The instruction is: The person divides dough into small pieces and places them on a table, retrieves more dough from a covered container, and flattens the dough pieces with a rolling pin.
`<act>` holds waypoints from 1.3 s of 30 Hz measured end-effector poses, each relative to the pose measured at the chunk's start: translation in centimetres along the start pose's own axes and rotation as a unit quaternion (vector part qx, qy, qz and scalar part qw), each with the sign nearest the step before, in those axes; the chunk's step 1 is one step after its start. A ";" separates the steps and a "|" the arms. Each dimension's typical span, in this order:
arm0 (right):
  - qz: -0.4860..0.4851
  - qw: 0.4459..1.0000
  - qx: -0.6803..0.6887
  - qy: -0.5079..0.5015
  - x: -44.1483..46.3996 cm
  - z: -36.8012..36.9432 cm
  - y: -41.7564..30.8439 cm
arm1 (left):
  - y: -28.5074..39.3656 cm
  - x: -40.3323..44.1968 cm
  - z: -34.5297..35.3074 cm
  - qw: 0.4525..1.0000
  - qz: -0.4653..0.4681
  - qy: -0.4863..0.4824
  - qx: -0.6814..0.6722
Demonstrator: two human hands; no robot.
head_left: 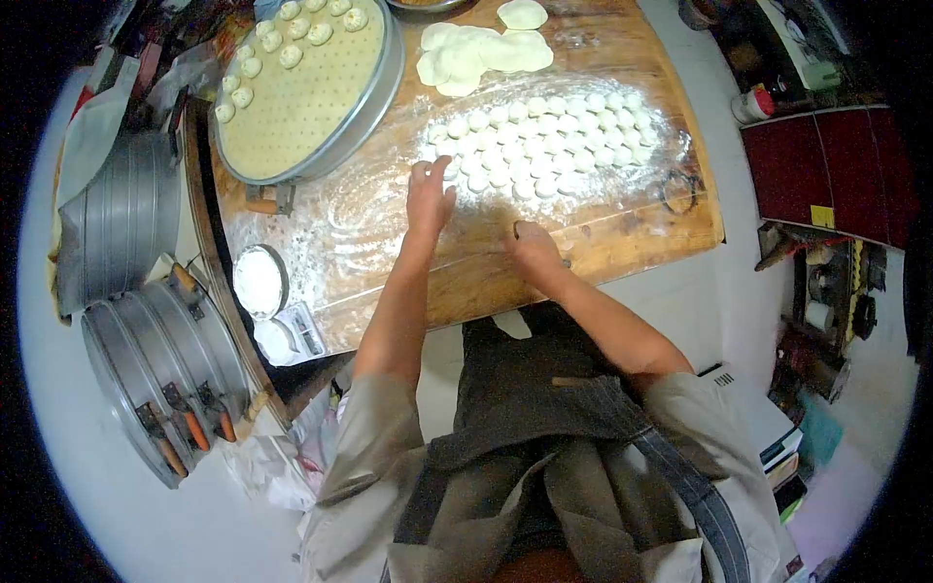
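My left hand (431,199) reaches over the floured wooden table, its fingers apart at the left edge of a patch of small round dough pieces (525,151). Its fingertips are beside or touching the nearest piece; I cannot tell which. Closer to my body, my right hand (536,257) is closed low over the board, below the patch. A small dark rounded end shows at its fingers, but what it holds is hidden. Flat rolled dough wrappers (476,56) lie overlapping beyond the pieces, with one separate wrapper (523,14) farther back.
A round steamer tray (321,107) with several filled buns stands at the table's left. Below it are a white bowl of flour (259,282) and a small scale (301,330). Stacked metal steamers (146,360) stand left of the table. The table's front edge (622,270) runs before me.
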State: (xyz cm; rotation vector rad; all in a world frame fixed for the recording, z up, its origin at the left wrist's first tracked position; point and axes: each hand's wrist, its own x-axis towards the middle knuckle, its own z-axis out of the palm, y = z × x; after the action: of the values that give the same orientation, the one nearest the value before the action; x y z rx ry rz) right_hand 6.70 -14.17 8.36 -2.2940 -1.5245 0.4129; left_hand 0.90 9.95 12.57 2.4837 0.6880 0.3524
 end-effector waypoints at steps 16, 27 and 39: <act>-0.063 0.995 -0.046 0.065 1.6 0.8 -4.6 | -3.5 -7.2 -3.3 0.963 -0.153 -0.162 0.153; -0.014 0.988 0.138 0.062 3.0 0.7 -7.1 | -6.4 -2.9 1.7 0.983 0.030 0.038 0.175; 0.079 0.993 -0.012 0.091 7.4 3.0 -7.2 | -5.4 -10.5 0.6 0.990 0.013 -0.112 -0.089</act>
State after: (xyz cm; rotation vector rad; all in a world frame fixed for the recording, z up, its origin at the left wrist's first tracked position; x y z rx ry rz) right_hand 2.29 -4.37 8.59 -2.4074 -1.2733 0.2196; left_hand -9.82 7.95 7.93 2.3182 0.5094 0.1333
